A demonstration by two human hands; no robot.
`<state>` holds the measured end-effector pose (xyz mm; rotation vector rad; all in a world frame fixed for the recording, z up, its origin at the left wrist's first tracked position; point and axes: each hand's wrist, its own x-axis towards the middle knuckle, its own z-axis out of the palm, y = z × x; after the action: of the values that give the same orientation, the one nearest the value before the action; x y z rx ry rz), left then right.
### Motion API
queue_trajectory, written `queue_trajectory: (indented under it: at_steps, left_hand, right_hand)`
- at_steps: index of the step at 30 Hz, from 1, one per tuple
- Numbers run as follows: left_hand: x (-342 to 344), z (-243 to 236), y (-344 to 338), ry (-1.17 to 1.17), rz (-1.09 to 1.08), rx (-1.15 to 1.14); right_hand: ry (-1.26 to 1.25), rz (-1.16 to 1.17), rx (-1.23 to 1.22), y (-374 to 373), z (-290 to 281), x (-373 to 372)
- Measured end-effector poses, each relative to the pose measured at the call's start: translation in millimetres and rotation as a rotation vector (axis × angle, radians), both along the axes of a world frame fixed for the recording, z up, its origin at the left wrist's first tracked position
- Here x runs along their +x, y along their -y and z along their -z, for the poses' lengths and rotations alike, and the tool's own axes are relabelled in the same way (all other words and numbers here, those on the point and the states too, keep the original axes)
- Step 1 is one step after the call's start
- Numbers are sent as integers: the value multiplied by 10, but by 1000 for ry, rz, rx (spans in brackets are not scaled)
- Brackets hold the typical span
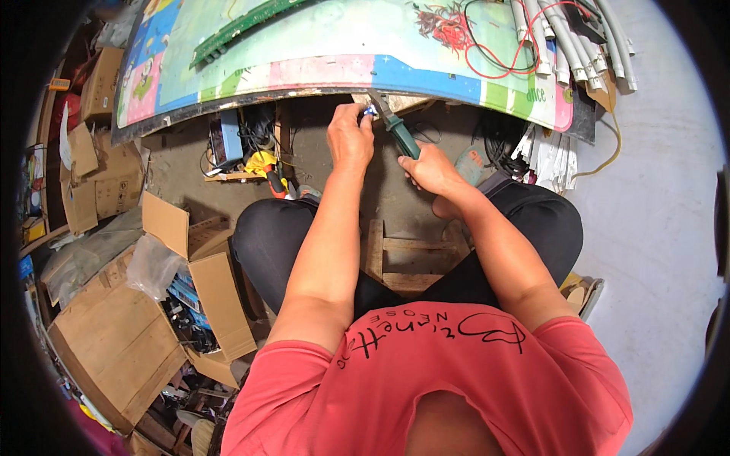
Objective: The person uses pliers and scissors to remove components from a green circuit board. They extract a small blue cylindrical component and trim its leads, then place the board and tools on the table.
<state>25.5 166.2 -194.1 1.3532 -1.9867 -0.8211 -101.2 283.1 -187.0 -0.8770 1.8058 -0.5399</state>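
In front of the table's near edge, my left hand (351, 137) is closed, pinching a small blue-and-white piece (370, 111) between thumb and fingertips. Its exact kind is too small to make out. My right hand (433, 169) is wrapped round the dark green grips of what looks like a pair of pliers (401, 134). The grey metal head of the pliers points up and left, right beside the small piece; whether the two touch, I cannot tell. Just beyond both hands runs the rim of the colourful printed table top (304, 87).
On the table lie a long green bar (239, 32), red and black wires (445, 29) and several white tubes (566, 42). A wooden stool (411, 282) is between my knees. Open cardboard boxes (220, 296) stand at left. Under the table are a blue box (226, 139) and black cables (498, 144).
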Motion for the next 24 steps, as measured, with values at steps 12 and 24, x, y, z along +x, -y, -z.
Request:
queue_trajectory:
  at_steps: [12, 24]
  left_hand:
    - [32, 25, 26, -27, 32, -103]
    - [34, 18, 27, -28, 34, -101]
  right_hand:
    - [-148, 143, -296, 135, -377, 118]
    - [-87, 200, -266, 188, -299, 115]
